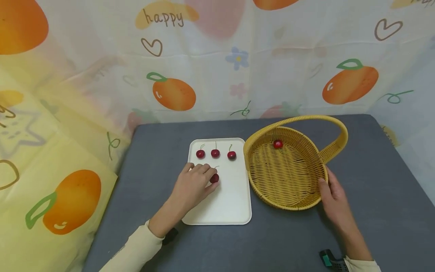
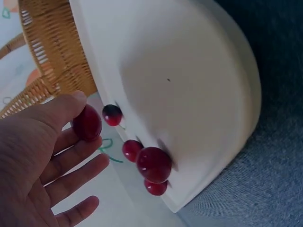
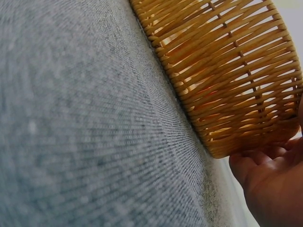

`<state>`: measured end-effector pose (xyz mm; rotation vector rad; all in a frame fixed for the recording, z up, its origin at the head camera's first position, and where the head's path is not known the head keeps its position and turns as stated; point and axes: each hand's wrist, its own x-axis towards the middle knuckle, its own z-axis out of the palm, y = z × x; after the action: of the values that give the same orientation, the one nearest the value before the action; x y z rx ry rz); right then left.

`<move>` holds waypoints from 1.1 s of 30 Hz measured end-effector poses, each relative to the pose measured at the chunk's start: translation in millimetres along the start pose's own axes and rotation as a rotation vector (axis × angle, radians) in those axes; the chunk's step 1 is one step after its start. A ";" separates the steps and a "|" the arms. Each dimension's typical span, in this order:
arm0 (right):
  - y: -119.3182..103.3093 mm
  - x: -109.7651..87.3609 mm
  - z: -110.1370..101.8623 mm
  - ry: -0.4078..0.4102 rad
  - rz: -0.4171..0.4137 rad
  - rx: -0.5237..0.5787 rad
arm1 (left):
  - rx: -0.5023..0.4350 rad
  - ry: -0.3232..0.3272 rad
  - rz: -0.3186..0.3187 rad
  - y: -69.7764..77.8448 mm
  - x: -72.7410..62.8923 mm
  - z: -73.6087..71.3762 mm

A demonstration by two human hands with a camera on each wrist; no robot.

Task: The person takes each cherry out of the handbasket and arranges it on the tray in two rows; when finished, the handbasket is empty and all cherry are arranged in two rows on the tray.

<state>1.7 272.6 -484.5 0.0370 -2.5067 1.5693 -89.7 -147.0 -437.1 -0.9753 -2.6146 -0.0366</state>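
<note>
My left hand [image 1: 197,183] pinches a dark red cherry [image 2: 87,123] between thumb and index finger over the white tray [image 1: 224,211]; the other fingers spread loosely. Three stemmed cherries stand in a row along the tray's far end, among them a left cherry [image 1: 200,153], a middle cherry [image 1: 215,153] and a right cherry [image 1: 232,155]. The left wrist view also shows a nearer cherry [image 2: 154,164], which the left hand covers in the head view. My right hand [image 1: 336,200] grips the right side of a yellow wicker basket [image 1: 289,181], thumb on the rim, fingers outside. One cherry [image 1: 278,144] lies inside it.
The basket's tall arched handle [image 1: 306,120] rises over its far side. Basket and tray stand side by side on a grey cloth-covered table [image 1: 159,151]. Printed fruit curtains [image 1: 210,56] hang behind the table and along its left.
</note>
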 end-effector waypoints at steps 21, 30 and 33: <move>-4.3 -1.2 2.8 0.007 0.027 -0.011 | 0.036 -0.095 -0.023 -12.7 8.0 21.7; -3.4 -1.7 3.0 0.011 0.018 -0.011 | 0.021 -0.126 -0.040 -11.7 13.1 21.7; -4.2 -1.6 2.8 0.014 0.020 -0.015 | 0.013 -0.126 -0.039 -11.8 14.8 22.1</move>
<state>3.4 268.2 -482.2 -0.0009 -2.5147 1.5530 -114.6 -143.5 -451.8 -0.9504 -2.7448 0.0332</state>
